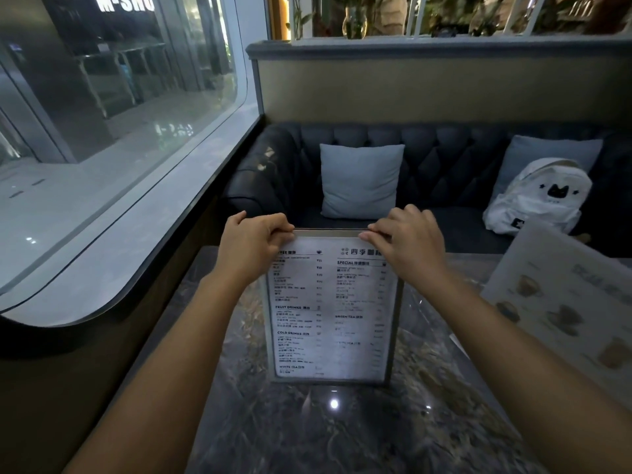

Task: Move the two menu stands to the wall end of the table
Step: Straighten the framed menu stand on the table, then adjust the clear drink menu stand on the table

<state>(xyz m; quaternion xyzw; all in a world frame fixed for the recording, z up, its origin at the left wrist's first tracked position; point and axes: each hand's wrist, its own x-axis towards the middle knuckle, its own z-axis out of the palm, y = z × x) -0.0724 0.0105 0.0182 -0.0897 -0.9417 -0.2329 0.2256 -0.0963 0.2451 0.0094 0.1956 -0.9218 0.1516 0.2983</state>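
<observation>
Hands, left [251, 246] and right [410, 242], pinching upright menu stand [330, 313] top corners, marble table [342, 436] bare around, second stand [561, 302] far right.

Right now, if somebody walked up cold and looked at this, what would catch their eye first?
First the upright menu stand in the middle of the dark marble table, with the left hand and right hand each pinching a top corner. Next the second menu stand, with drink pictures, at the table's right edge. Behind, a white backpack sits on the dark sofa.
</observation>
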